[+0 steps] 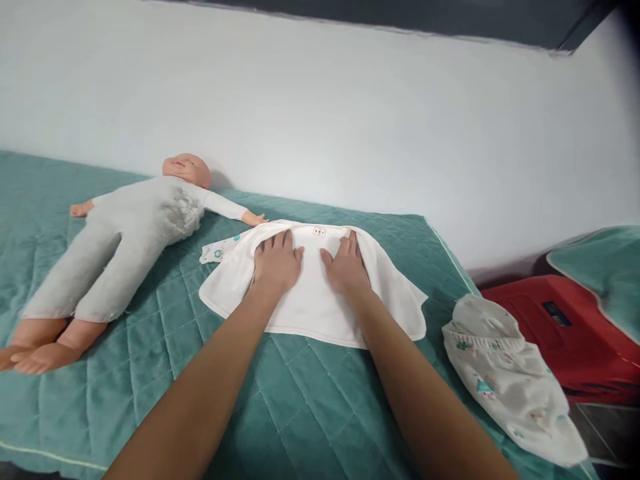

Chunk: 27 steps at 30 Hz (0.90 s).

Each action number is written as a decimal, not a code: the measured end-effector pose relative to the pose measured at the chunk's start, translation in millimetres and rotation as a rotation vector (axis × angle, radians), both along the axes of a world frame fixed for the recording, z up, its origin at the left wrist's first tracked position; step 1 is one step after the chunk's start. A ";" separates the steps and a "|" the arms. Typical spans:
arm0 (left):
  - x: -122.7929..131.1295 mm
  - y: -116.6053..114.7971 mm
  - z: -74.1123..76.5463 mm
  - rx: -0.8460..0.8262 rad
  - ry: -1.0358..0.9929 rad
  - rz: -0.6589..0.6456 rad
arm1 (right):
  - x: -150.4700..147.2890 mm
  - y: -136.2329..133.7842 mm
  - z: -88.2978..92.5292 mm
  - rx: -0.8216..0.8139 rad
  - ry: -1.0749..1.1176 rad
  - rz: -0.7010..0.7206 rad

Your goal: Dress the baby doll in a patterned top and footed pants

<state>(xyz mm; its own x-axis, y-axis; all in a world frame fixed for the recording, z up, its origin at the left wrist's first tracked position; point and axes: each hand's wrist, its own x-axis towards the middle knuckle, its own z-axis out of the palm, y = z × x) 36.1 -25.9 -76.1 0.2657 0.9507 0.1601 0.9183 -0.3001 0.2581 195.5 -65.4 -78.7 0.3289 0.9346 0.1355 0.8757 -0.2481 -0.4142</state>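
Observation:
A small white baby shirt (320,293) lies spread open on the green quilted cover, its inside facing up and a small printed label near the neckline. My left hand (279,261) rests on its left part, fingers extended and the tips under the edge of the left front panel. On the other side my right hand (346,265) lies with fingers stretched towards the collar, partly under the right panel's edge. One printed sleeve sticks out at the left; the other sleeve is hidden. A baby doll (135,220) in a pale bodysuit lies to the left, its hand close to the shirt's collar.
Printed white baby pants (510,380) lie at the right edge of the green quilted cover (300,400). Past that edge is a red plastic object (550,313) with green cloth (605,273) over part of it. A white wall (320,120) rises behind.

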 end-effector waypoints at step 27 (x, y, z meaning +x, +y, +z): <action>-5.7 -50.0 -5.6 0.016 0.047 -0.014 | -7.1 -8.6 3.7 -0.036 -0.316 0.389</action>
